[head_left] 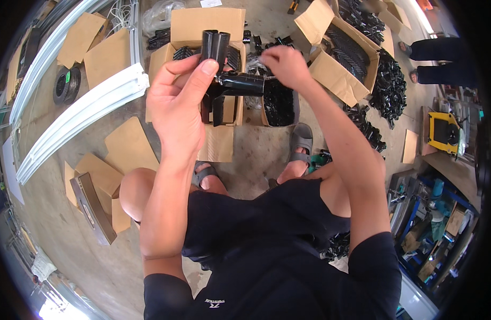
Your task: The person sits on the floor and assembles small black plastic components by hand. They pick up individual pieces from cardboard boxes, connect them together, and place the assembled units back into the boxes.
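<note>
My left hand (pixel 176 101) is raised in front of me, thumb and fingers closed on a glossy black pipe joint (pixel 240 84). Two short half-tubes of it point up and another branch points right. Over to the right, my right hand (pixel 286 65) has its fingers pinched together. It is above a clear plastic bag (pixel 254 65), and whatever it pinches is too small to make out. Behind the pipe joint stands an open cardboard box (pixel 207 24) with black parts inside. A smaller box of black pieces (pixel 280 104) sits below my right hand.
A larger open carton (pixel 352 88) of black parts stands at the right, with heaps of black fittings (pixel 390 88) beside it. White curved rails (pixel 85 114) and flattened cardboard (pixel 131 144) lie at the left. Another person's legs (pixel 437 60) show at the far right.
</note>
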